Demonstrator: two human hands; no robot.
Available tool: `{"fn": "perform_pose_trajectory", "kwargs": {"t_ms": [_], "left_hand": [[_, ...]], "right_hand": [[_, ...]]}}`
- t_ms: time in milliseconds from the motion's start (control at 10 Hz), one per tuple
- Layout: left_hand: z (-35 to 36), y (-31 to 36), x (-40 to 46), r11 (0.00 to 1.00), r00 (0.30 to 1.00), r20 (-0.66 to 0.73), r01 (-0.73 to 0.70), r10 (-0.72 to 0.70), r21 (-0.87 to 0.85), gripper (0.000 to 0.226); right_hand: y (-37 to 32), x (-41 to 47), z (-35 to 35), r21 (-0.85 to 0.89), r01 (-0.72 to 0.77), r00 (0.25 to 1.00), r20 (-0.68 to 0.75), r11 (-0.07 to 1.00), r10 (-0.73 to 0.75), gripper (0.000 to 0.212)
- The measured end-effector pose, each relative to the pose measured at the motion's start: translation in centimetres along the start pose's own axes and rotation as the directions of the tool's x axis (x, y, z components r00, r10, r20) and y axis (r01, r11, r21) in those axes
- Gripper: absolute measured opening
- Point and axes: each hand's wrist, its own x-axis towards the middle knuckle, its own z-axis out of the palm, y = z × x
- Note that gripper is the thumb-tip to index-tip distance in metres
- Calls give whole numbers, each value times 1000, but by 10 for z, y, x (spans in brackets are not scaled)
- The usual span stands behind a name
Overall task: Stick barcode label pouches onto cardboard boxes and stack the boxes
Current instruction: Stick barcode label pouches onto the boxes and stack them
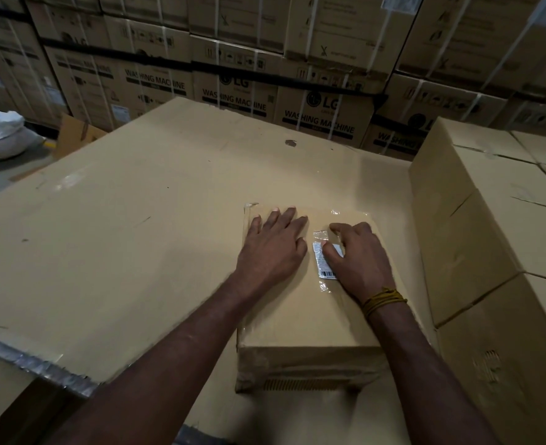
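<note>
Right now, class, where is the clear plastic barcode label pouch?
In the head view, the clear plastic barcode label pouch lies on top of the small brown cardboard box, right of centre, under the right hand, beside the flat left hand.

"LG" and "WASHING MACHINE" on stacked cartons (323, 114), barcode label (324, 261) print unreadable

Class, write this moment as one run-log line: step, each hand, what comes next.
step: sticking label pouch on small box | left hand: flat on box | right hand: pressing pouch | next: probably stack
</note>
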Motion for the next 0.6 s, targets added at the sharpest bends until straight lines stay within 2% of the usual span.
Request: {"fn": "perform_pose_trajectory", "kwargs": {"t_ms": [100,300,500,600], "left_hand": [[0,0,0,1000,1000,-1,-1,1,-1,53],[0,0,0,1000,1000,-5,2,-2,-8,52],[-2,1,-1,1000,1000,-5,0,0,-1,52],[-1,0,-1,1000,1000,-3,5,-6,-6,53]], "right_hand": [[-1,0,0,-15,0,1000,-2,1000,0,46],[-1,-1,-1,19,12,1000,-20,1000,-11,28],[0,0,0,31,8,1000,-22,999,-7,24],[0,0,0,16,13,1000,-14,1000,-13,30]]}}
